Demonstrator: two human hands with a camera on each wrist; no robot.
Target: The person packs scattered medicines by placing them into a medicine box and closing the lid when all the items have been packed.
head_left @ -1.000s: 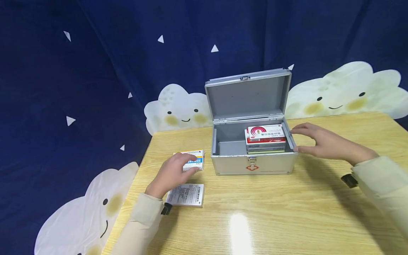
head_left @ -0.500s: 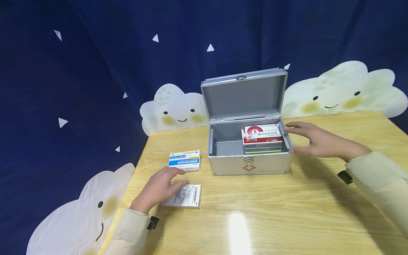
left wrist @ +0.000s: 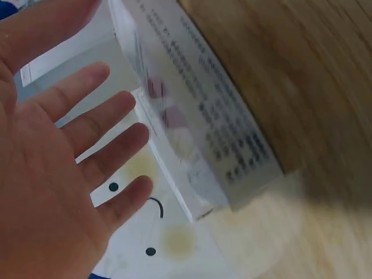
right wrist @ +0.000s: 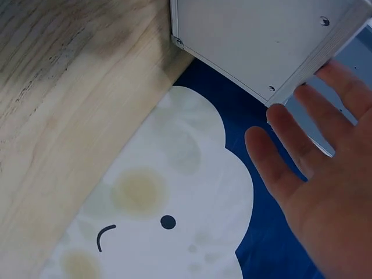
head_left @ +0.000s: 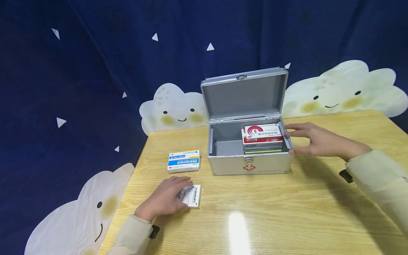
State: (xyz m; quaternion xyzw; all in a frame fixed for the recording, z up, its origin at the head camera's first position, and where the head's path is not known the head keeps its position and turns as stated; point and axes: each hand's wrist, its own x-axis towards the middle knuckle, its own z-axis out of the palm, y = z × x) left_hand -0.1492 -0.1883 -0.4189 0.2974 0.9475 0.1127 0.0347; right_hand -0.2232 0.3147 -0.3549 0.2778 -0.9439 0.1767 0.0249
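My left hand (head_left: 167,196) is at the white medicine box (head_left: 193,196) lying on the table, its thumb and fingers spread across the near and far sides. In the left wrist view the fingers are nearly straight beside the printed box (left wrist: 203,110), with no grip visible. Part of that box is hidden under the hand. Beyond it lies a blue-and-white medicine box (head_left: 184,161). My right hand (head_left: 322,141) rests its fingertips at the right rim of the silver first-aid case (head_left: 229,165), whose lid stands up. Stacked medicine boxes (head_left: 262,132) fill the case's right part.
The wooden table (head_left: 271,212) carries everything. Behind it hangs a dark blue curtain (head_left: 178,60) with white clouds. The case's raised lid (head_left: 243,97) leans back toward that curtain.
My left hand has moved from the blue-and-white box back and down to the white box nearer me. The right hand stays at the case's rim.
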